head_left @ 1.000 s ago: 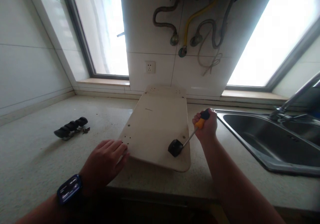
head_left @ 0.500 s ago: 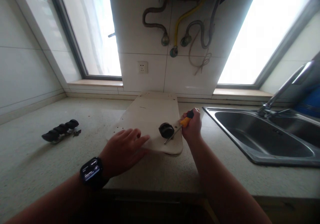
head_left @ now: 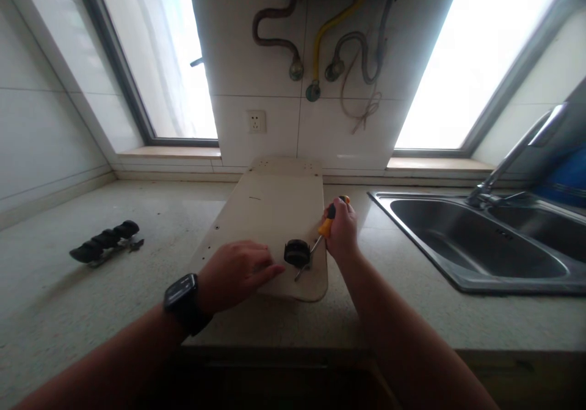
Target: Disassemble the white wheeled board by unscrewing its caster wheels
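My right hand [head_left: 342,228] is wrapped round the yellow and black handle of a screwdriver [head_left: 325,227]. Its metal shaft slants down to the left, passing beside a black caster wheel [head_left: 297,253], with the tip low over the pale board [head_left: 284,205]. The caster sits near the board's front right corner. My left hand [head_left: 240,271], a black watch [head_left: 183,297] on its wrist, lies over the front left part of the board, thumb pointing at the caster. Its fingers are bent and the thumb stands apart; nothing shows between them.
Several black casters [head_left: 105,241] stand in a row on the left of the speckled counter [head_left: 169,215], with small dark pieces [head_left: 136,245] beside them. A steel sink [head_left: 451,285] with a faucet [head_left: 517,154] is on the right. Pipes and a socket [head_left: 256,121] are on the wall.
The board with its caster has shifted towards me. My right hand and the screwdriver have moved slightly left, its tip lower. My left hand has moved right, its fingers closer together.
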Action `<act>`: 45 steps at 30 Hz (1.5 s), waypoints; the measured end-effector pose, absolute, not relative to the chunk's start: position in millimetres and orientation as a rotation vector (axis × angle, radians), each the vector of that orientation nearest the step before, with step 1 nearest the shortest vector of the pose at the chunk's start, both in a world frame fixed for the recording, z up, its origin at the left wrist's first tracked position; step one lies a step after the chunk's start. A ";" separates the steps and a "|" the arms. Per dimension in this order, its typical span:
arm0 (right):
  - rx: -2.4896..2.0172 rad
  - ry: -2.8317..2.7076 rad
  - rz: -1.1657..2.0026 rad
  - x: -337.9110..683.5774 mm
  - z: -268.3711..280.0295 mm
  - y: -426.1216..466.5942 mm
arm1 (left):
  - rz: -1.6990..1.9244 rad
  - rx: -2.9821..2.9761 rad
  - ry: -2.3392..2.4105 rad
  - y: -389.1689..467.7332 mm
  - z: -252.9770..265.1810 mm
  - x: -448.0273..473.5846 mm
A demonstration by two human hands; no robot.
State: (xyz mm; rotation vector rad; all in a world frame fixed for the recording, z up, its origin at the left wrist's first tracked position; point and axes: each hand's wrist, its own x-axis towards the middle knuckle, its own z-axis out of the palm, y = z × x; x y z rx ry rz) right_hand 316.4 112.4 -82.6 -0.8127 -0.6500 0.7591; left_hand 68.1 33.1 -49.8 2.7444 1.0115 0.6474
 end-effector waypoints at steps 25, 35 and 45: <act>-0.593 -0.801 0.768 314.4 -40.2 74.3 | 0.906 2.706 0.792 70.8 -77.1 87.5; -0.259 -1.214 0.442 294.9 6.8 30.3 | 0.875 2.653 0.656 70.1 -76.9 83.2; -0.295 -2.004 0.351 269.6 16.3 53.3 | 0.918 2.629 0.601 71.0 -78.4 81.4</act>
